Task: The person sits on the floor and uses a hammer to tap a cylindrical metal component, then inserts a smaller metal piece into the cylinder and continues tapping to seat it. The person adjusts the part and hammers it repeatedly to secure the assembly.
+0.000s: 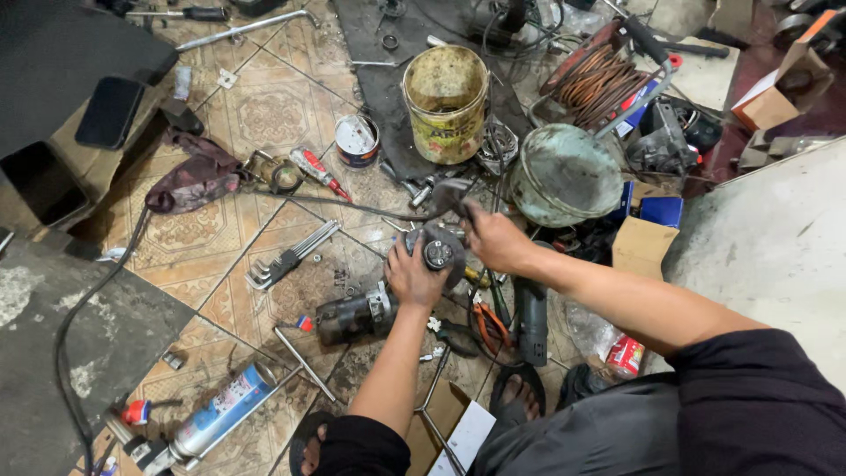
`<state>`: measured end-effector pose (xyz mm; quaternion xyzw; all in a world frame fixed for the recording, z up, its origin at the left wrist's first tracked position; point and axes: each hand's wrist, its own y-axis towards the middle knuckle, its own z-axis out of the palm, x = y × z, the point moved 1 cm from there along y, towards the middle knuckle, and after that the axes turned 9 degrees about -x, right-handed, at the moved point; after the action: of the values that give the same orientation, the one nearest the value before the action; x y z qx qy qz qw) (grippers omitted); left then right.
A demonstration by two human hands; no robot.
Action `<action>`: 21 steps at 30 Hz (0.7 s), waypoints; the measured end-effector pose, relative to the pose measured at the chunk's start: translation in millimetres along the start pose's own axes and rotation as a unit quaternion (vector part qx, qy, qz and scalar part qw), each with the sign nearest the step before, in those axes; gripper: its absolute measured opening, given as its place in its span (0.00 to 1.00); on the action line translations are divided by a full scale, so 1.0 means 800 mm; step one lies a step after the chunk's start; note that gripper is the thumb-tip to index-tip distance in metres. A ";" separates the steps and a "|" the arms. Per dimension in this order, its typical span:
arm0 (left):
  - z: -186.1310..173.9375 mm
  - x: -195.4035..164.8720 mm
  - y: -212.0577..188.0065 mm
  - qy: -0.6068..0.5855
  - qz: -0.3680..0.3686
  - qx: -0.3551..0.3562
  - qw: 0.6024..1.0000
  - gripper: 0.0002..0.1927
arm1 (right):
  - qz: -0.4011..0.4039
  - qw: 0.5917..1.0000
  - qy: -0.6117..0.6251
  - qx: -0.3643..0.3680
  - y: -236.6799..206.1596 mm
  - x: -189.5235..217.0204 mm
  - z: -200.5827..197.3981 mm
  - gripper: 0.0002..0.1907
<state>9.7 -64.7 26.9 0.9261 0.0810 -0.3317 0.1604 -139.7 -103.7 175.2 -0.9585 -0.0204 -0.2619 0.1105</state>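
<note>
Over the cluttered tile floor (264, 115) my left hand (412, 278) grips the power-tool head (438, 254) while my right hand (493, 240) pinches its cable (352, 204), which I judge could snag nearby tools.

A dark grey, greasy metal power-tool body with a round gear head (414, 273) lies on its side on the tiled floor, its gear end pointing toward two o'clock and its motor end toward eight.

Repair workshop floor; patterned tiles strewn with hex keys (291, 256), pliers (490, 323), a spray can (222, 412), a copper wire coil (597, 81); grimy bucket (446, 103).
</note>
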 end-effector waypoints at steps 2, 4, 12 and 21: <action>0.000 -0.001 0.001 -0.011 0.005 -0.010 1.000 0.47 | -0.145 0.989 -0.030 -0.015 -0.001 0.002 0.002 0.20; -0.001 -0.002 0.001 -0.025 0.012 -0.014 1.000 0.46 | -0.224 0.973 -0.046 -0.037 -0.002 0.005 0.003 0.18; -0.010 -0.004 0.012 -0.028 0.045 0.015 0.998 0.44 | -0.121 0.991 -0.057 0.029 -0.006 0.019 -0.010 0.16; -0.044 0.007 0.046 -0.014 0.154 0.081 0.985 0.44 | -0.132 0.989 -0.054 0.046 -0.010 0.030 -0.013 0.17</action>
<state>44.2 -86.1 57.9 0.9328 -0.0920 -0.3213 0.1349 -125.0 -98.6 197.8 -0.9540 -0.1649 -0.2211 0.1178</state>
